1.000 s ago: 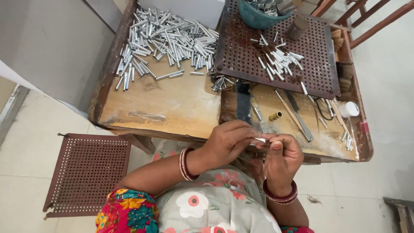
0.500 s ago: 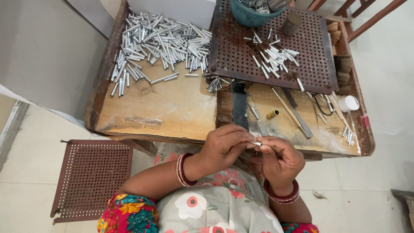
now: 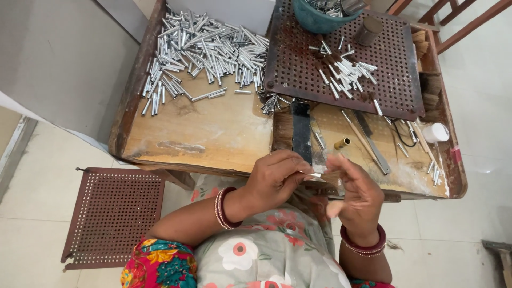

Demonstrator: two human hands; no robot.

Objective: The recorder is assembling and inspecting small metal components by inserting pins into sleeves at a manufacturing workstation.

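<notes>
Both hands had drifted slightly; the left hand (image 3: pixel 277 178) pinched a small metal tube (image 3: pixel 316 175) against bristles held in the right hand (image 3: pixel 358 198), at the workbench's (image 3: pixel 213 138) near edge. Seating the tuft likely needed steady pressure.

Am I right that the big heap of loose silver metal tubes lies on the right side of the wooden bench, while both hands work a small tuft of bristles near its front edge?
Not quite. In the head view the heap of silver metal tubes lies on the left side of the wooden bench, not the right. The rest holds: the left hand and right hand work a small tuft of bristles near the front edge.
</notes>
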